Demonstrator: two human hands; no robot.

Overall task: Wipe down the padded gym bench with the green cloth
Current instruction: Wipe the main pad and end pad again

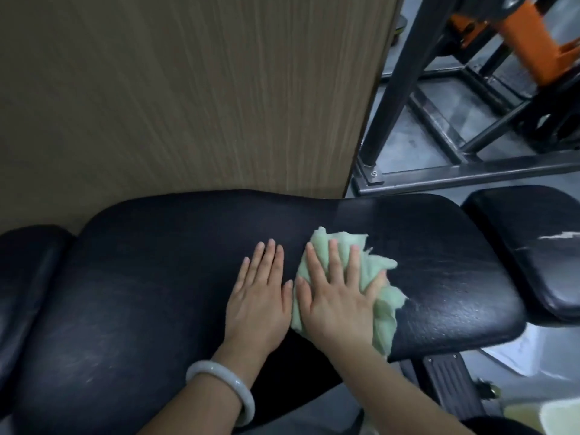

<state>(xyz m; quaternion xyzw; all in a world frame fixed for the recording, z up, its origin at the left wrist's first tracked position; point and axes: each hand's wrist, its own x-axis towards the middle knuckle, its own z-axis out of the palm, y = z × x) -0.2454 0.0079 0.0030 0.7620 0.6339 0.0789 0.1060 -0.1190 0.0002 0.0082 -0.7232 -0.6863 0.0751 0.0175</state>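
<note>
The black padded gym bench (141, 277) runs across the lower half of the head view. A crumpled pale green cloth (381, 271) lies on its right part. My right hand (335, 290) presses flat on the cloth with straight, spread fingers. My left hand (260, 293) rests flat on the bare pad just left of the cloth, fingers straight, a pale bangle on its wrist.
A wood-grain wall panel (188, 89) stands right behind the bench. A second black pad (533, 246) with a torn white patch sits at the right. Dark steel frame bars (439, 130) and an orange machine (530, 39) stand on the grey floor beyond.
</note>
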